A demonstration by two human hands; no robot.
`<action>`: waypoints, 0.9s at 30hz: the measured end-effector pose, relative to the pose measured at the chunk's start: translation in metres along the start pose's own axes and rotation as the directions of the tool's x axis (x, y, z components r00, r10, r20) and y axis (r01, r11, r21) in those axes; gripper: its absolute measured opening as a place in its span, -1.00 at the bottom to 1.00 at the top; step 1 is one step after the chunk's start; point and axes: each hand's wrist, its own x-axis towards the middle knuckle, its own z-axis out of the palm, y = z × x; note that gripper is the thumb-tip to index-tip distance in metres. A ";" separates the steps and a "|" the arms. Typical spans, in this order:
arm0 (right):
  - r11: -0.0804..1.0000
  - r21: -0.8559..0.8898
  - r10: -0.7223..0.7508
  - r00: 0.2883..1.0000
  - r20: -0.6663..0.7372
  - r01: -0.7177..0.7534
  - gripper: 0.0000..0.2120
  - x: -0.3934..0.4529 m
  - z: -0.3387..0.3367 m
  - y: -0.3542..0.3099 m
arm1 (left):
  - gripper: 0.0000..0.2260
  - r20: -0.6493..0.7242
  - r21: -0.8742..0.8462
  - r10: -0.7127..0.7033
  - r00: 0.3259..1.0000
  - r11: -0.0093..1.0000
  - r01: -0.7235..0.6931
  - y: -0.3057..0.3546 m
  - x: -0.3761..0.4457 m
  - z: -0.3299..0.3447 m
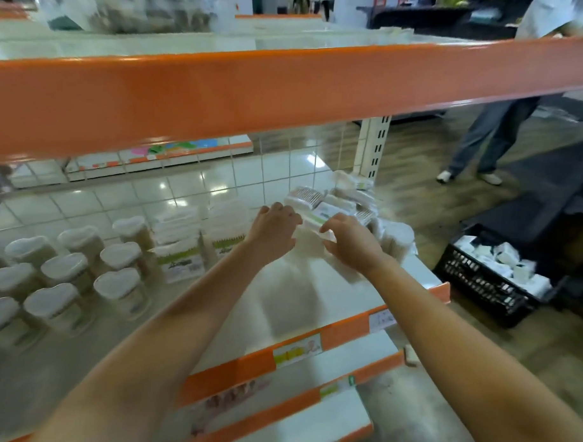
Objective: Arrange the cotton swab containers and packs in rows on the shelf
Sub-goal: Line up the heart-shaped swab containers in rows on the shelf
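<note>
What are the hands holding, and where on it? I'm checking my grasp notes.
Both the left hand and the right hand grip one flat cotton swab pack, each at its own end.

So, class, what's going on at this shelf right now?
A person is stocking a shop shelf. Both hands, the left hand and the right hand, grip a flat cotton swab pack at the pile of packs on the right. Round containers already stand in rows on the left. A black crate sits on the floor.
</note>
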 end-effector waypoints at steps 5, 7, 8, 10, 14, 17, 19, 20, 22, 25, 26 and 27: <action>0.998 -0.016 0.057 0.998 0.039 -0.056 -0.68 -0.003 -0.006 0.025 | -0.48 0.016 -0.013 0.019 1.000 1.000 -0.019 0.022 0.021 0.017; 0.997 -0.010 0.076 0.996 0.043 -0.076 -0.67 -0.003 -0.006 0.031 | -0.43 0.028 -0.032 0.042 0.999 0.999 -0.041 0.027 0.029 0.021; 0.997 -0.005 0.079 0.996 0.047 -0.079 -0.66 -0.003 -0.006 0.034 | -0.42 0.037 -0.049 0.049 0.998 0.998 -0.048 0.029 0.032 0.022; 0.997 0.000 0.077 0.996 0.046 -0.078 -0.66 -0.001 -0.006 0.037 | -0.42 0.043 -0.097 0.054 0.998 0.994 -0.050 0.030 0.040 0.026; 0.997 0.007 0.072 0.996 0.058 -0.073 -0.67 0.003 -0.005 0.041 | -0.46 0.033 -0.097 0.035 0.999 0.995 -0.031 0.033 0.052 0.036; 0.998 0.012 0.064 0.996 0.061 -0.065 -0.66 0.005 -0.005 0.043 | -0.47 -0.015 -0.027 0.024 1.000 0.999 -0.024 0.035 0.057 0.041; 0.998 0.013 0.067 0.996 0.057 -0.068 -0.66 0.006 -0.004 0.044 | -0.48 -0.047 -0.012 0.026 0.999 1.000 -0.027 0.035 0.058 0.043; 0.997 0.011 0.070 0.996 0.059 -0.070 -0.66 0.006 -0.004 0.044 | -0.48 -0.056 -0.015 0.029 0.998 0.999 -0.029 0.035 0.058 0.043; 0.997 0.014 0.070 0.996 0.056 -0.071 -0.63 0.007 -0.003 0.045 | -0.49 -0.074 -0.036 0.027 0.997 0.999 -0.030 0.034 0.057 0.043; 0.997 0.040 0.064 0.997 0.043 -0.065 -0.61 0.007 -0.002 0.045 | -0.54 -0.111 -0.099 0.000 0.994 0.995 -0.011 0.031 0.054 0.037; 0.997 0.044 0.061 0.997 0.038 -0.062 -0.61 0.007 -0.003 0.045 | -0.56 -0.121 -0.124 -0.016 0.992 0.992 0.000 0.030 0.052 0.034; 0.997 0.048 0.060 0.998 0.032 -0.061 -0.62 0.008 -0.003 0.045 | -0.58 -0.132 -0.142 -0.031 0.991 0.990 0.012 0.030 0.051 0.033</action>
